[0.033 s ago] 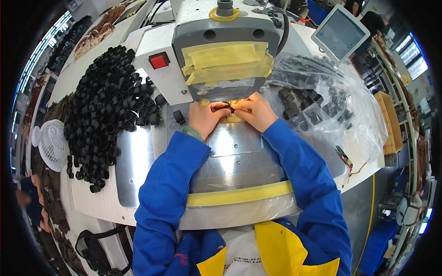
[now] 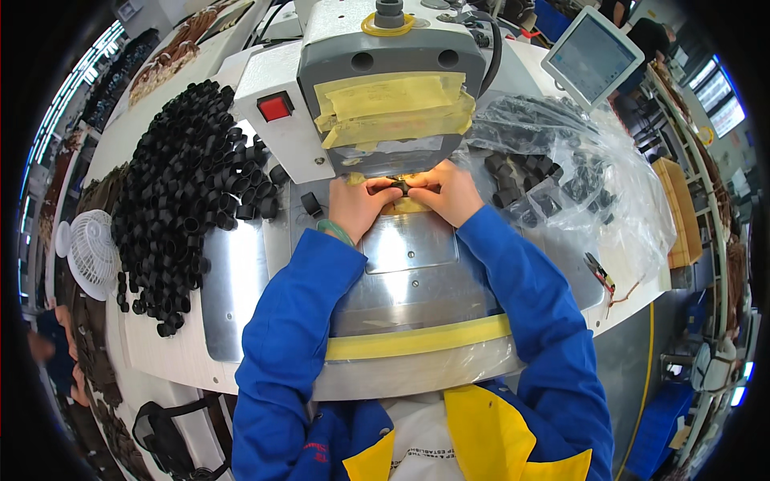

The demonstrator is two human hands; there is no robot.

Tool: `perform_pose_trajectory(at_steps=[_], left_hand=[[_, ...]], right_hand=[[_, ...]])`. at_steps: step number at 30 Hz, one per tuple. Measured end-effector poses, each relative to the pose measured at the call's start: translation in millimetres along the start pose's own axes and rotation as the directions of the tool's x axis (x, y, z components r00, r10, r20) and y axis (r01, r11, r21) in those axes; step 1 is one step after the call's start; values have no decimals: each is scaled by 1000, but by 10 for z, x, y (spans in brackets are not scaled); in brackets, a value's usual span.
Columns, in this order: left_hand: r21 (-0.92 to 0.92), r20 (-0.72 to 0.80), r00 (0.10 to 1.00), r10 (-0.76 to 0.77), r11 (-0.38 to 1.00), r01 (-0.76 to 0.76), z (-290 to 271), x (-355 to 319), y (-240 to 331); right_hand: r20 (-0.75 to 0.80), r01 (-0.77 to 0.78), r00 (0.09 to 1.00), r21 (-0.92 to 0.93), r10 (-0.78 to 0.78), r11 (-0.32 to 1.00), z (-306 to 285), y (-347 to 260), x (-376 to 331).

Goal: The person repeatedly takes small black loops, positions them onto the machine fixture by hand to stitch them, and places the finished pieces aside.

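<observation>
White worktop (image 2: 160, 353) with a polished metal plate (image 2: 401, 264) at its front edge carries a grey machine head (image 2: 385, 80) patched with yellow tape (image 2: 393, 104) and bearing a red square button (image 2: 274, 107). Under that head, at the plate's far edge, the left hand (image 2: 358, 204) and right hand (image 2: 445, 192) meet, fingertips pinched together on a small black ring (image 2: 399, 188). Along the left edge lies a heap of black rings (image 2: 188, 200). Toward the right edge, a clear plastic bag (image 2: 593, 176) holds more of them. A grey-framed screen (image 2: 592, 56) stands at the far right corner, and a white fan (image 2: 90, 252) sits off the left edge.
</observation>
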State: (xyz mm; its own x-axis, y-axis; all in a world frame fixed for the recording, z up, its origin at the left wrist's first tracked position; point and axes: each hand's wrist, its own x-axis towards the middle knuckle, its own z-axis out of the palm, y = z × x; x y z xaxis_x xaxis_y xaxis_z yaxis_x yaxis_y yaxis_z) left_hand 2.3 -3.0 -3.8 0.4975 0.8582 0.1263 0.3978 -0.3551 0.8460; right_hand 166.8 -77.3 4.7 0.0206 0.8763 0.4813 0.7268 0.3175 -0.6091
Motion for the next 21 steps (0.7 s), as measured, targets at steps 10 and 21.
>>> perform_pose_trajectory(at_steps=[10, 21], left_hand=[[-24, -19, 1000, -13, 1000, 13, 15, 27, -48], [-98, 116, 976, -185, 976, 197, -21, 34, 67]], right_hand=[[28, -239, 971, 20, 238, 971, -29, -64, 57], [16, -249, 969, 41, 248, 968, -25, -38, 52]])
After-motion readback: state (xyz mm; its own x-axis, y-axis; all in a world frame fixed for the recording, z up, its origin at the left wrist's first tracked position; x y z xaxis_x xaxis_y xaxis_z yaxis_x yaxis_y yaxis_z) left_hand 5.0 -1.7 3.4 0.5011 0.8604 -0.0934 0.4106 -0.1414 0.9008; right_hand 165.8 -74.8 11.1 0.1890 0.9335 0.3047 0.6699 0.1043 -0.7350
